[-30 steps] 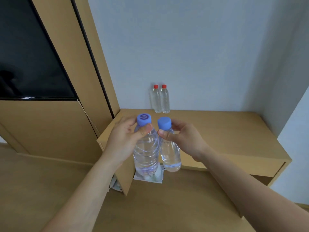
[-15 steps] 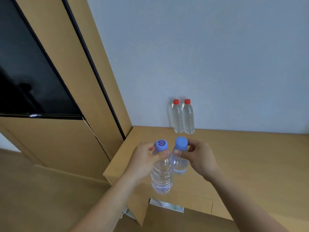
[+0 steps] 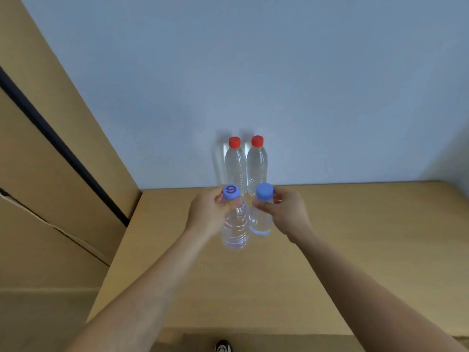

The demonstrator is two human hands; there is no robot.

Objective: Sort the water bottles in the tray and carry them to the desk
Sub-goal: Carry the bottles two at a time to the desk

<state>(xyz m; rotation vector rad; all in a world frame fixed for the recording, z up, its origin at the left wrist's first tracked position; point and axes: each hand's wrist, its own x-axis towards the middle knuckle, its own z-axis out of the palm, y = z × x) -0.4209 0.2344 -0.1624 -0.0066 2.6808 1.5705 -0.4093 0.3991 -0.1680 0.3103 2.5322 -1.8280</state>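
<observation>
Fingers of left hand (image 3: 206, 214) grasp the taller clear blue-capped plastic bottle (image 3: 234, 226); right hand (image 3: 286, 212) grips the shorter blue-capped bottle (image 3: 261, 221), both above the tan wooden desk (image 3: 355, 250), two red-capped bottles (image 3: 246, 166) at 12 o'clock.

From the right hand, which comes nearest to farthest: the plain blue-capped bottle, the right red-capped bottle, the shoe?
1. Plain blue-capped bottle: held in the right hand.
2. Right red-capped bottle: behind, standing by the wall.
3. Shoe: on the floor, at the bottom edge.
</observation>
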